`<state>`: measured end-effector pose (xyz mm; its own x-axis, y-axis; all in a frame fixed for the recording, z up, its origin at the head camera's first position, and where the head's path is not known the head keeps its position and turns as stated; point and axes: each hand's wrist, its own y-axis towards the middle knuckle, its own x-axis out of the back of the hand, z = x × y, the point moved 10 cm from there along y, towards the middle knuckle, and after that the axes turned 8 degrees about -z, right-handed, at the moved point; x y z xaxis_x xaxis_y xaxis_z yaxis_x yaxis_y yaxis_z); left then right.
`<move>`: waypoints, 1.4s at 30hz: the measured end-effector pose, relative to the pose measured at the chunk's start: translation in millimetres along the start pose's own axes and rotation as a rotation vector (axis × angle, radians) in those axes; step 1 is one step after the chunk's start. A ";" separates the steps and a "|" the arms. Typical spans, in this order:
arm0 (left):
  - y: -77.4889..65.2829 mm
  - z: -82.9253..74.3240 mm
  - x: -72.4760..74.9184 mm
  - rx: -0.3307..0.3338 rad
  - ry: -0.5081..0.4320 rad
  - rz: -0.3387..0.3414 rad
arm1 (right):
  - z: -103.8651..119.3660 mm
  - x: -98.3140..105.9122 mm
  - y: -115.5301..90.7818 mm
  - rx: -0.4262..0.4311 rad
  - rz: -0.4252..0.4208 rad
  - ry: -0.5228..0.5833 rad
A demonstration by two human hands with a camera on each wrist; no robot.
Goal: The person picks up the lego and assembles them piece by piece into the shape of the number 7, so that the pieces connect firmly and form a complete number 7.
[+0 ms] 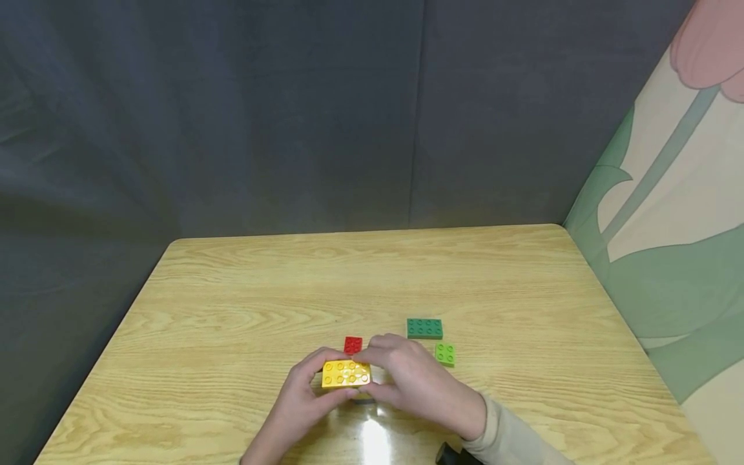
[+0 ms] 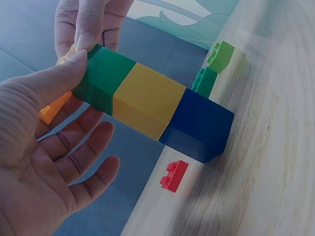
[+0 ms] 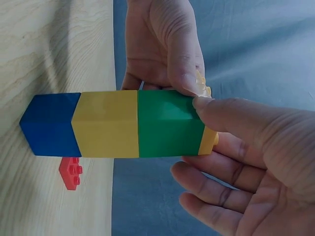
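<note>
A stack of blocks stands upright on the wooden table: a blue block point(image 2: 202, 125) at the bottom, a yellow block point(image 3: 106, 124) above it, then a green block point(image 3: 170, 125). On top lies a wider yellow brick point(image 1: 346, 374) with several studs, sticking out past the stack on one side. My left hand point(image 1: 302, 391) pinches this brick at its left part, thumb at the near side, fingers at the far side. My right hand point(image 1: 409, 381) pinches its right end, close over the green block. The thumbs and fingertips partly cover the joint between brick and stack.
A small red brick point(image 1: 352, 345) lies just behind the stack. To the right, beyond my right hand, are a dark green brick point(image 1: 424, 328) and a small light green brick point(image 1: 445, 354). A dark curtain point(image 1: 320, 116) hangs behind the table point(image 1: 279, 284).
</note>
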<state>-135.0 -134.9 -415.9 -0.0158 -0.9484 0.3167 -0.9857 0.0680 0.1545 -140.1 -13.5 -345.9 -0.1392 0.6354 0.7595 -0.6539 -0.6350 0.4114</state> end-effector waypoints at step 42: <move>-1.3 -7.4 -2.3 -0.099 -0.019 0.014 | -9.5 -4.3 -4.3 -0.027 0.015 0.124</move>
<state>-132.5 -130.5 -409.8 -0.0339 -0.9526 0.3024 -0.9640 0.1110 0.2416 -143.8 -9.4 -355.7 -0.2393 0.6765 0.6965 -0.6708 -0.6338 0.3852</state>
